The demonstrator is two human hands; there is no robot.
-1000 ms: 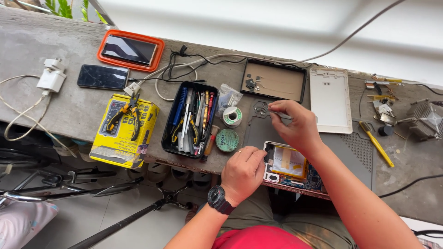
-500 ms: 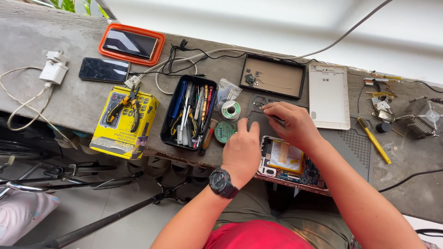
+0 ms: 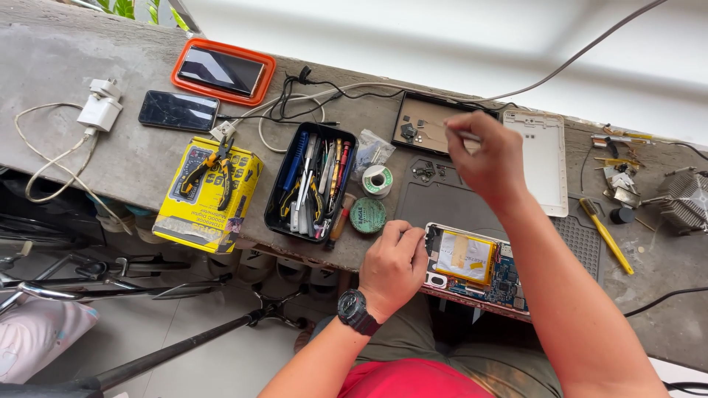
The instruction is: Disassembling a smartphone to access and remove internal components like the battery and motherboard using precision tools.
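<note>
Left hand (image 3: 393,263): rested curled on the near-left edge of the opened tablet (image 3: 472,265), fingers closed against its frame.
Right hand (image 3: 483,158): raised beyond the tablet, over the dark tray (image 3: 424,125), fingers pinched on a thin tool (image 3: 459,127).
Tablet: lay at the near edge of the surface (image 3: 88,59), yellow battery (image 3: 464,256) exposed.
Tool box (image 3: 310,183): left of the tablet.
White back cover (image 3: 546,158): beyond the tablet, to its right.

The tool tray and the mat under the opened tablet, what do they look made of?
Tool tray: likely black plastic, with thin moulded walls and a slight sheen. Mat: probably grey rubber or silicone, matte, with moulded recesses and a gridded patch.
</note>
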